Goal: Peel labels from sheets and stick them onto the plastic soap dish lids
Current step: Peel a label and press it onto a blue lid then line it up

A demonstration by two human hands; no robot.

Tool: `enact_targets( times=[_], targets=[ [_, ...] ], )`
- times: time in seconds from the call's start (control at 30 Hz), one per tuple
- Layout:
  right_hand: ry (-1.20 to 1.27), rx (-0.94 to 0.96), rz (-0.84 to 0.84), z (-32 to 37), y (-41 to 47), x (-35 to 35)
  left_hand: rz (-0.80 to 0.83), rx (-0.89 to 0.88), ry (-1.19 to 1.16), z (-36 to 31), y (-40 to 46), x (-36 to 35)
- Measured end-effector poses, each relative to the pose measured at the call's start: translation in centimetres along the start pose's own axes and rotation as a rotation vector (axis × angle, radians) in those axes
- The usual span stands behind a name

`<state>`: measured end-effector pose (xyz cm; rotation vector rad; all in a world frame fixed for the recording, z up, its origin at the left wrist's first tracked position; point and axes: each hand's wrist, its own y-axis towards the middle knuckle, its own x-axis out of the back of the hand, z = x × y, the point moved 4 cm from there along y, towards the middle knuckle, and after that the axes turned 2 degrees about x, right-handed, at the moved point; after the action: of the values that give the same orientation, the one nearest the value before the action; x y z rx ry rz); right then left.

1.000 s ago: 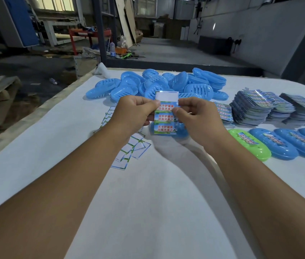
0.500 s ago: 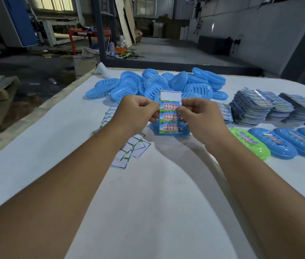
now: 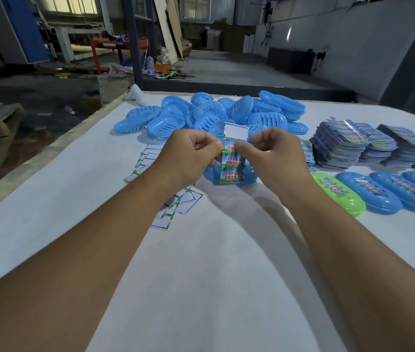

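Forearms reach up from the frame's bottom corners to its centre, where the left hand and right hand both pinch a label sheet upright above a blue lid. Right of centre lie labelled lids; behind, a heap of blue dishes.

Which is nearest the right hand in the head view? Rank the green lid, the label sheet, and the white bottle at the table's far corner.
1. label sheet, pinched by the right hand.
2. green lid, to its right.
3. white bottle, far left corner.
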<state>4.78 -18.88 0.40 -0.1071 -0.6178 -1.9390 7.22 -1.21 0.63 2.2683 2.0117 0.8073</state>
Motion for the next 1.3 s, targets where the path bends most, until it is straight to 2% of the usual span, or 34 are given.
enact_targets(
  times=[0.13, 0.23, 0.67, 1.2, 1.3],
  targets=[
    [0.054, 0.046, 0.116, 0.7, -0.9, -0.8, 0.017, -0.044, -0.007, -0.1, 0.0, -0.1],
    [0.045, 0.063, 0.138, 0.9, -1.1, -0.9, 0.021, -0.058, -0.006, 0.0, 0.0, -0.1],
    [-0.032, 0.073, 0.084, 0.7, -0.5, -0.7, -0.092, 0.029, 0.030, 0.4, 0.1, 0.1],
    [0.055, -0.006, 0.031, -0.3, 0.1, -0.3, -0.189, 0.196, 0.004, 1.7, 0.8, 1.1],
    [0.039, -0.029, 0.012, -0.5, 0.3, -0.1, -0.221, 0.193, 0.065, 1.9, 1.0, 1.6]
  ],
)
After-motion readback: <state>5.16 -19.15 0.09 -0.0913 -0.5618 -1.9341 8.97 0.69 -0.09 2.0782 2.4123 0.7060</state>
